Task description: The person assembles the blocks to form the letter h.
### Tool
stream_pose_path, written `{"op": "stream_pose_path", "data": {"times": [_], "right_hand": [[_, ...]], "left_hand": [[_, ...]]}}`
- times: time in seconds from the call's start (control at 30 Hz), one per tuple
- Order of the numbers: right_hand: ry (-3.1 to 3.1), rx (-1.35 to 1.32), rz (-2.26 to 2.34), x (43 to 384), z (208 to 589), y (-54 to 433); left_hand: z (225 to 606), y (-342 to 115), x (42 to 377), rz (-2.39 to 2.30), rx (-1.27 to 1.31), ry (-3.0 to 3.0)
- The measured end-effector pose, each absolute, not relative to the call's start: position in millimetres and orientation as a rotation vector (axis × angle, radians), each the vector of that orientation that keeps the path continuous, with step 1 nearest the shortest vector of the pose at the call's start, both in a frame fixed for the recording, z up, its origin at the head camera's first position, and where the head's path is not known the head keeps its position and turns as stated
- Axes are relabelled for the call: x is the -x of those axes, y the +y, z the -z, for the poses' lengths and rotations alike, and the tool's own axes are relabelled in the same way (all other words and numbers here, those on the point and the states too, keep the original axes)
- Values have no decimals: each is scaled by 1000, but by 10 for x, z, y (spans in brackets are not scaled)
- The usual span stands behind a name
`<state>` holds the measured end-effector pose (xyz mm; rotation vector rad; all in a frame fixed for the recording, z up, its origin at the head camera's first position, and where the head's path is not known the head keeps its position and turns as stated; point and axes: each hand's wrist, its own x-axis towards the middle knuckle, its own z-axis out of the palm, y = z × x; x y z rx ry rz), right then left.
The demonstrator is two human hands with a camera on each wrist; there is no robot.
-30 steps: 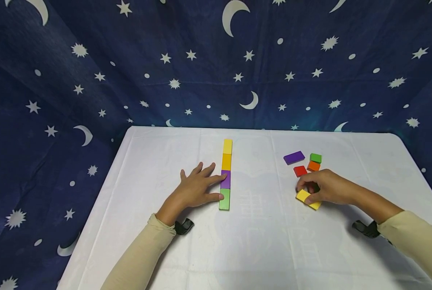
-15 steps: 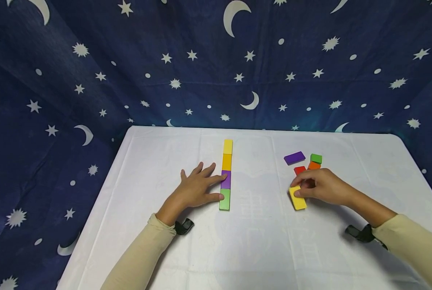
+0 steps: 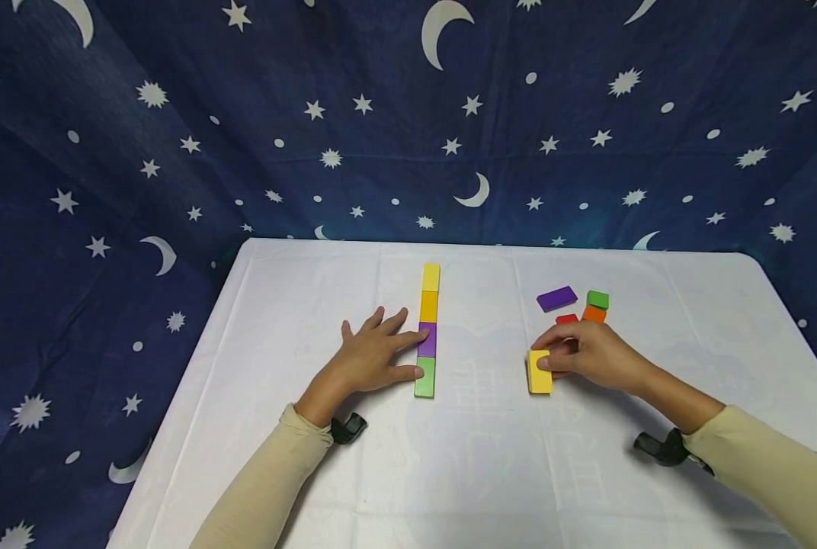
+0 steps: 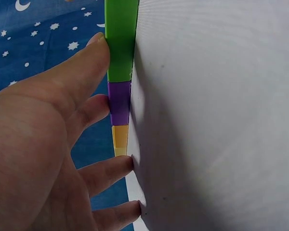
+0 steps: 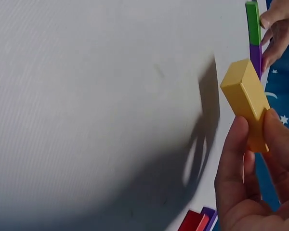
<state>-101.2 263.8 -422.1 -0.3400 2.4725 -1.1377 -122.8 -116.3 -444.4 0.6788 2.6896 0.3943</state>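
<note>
My left hand [image 3: 374,357] lies with spread fingers beside a straight row of blocks. Its thumb touches the green block [image 3: 425,383] at the near end, and its index finger touches the purple block [image 3: 425,348]. Beyond those, an orange-yellow block [image 3: 429,306] and a yellow block [image 3: 431,277] continue the row. My right hand [image 3: 595,356] pinches a yellow block [image 3: 536,379] between thumb and fingers. In the right wrist view this yellow block [image 5: 244,91] is held off the table, its shadow falling apart from it.
Behind my right hand lie a purple block [image 3: 557,299], a green block [image 3: 597,300], an orange block [image 3: 594,313] and a partly hidden red block [image 3: 567,319]. A white cloth covers the table [image 3: 354,488]. A blue star-patterned curtain [image 3: 381,69] hangs along its back and left.
My right hand has moved left with the yellow block, which has turned from slanted to nearly parallel with the row. The red block is now more covered. My left hand has stayed put.
</note>
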Motion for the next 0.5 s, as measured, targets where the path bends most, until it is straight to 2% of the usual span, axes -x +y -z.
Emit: {"op": "stream_pose_path", "data": {"times": [0.5], "right_hand": [[2439, 243, 1138, 988, 4320, 2449]], "left_hand": [[4443, -1163, 1225, -392, -694, 2697]]}}
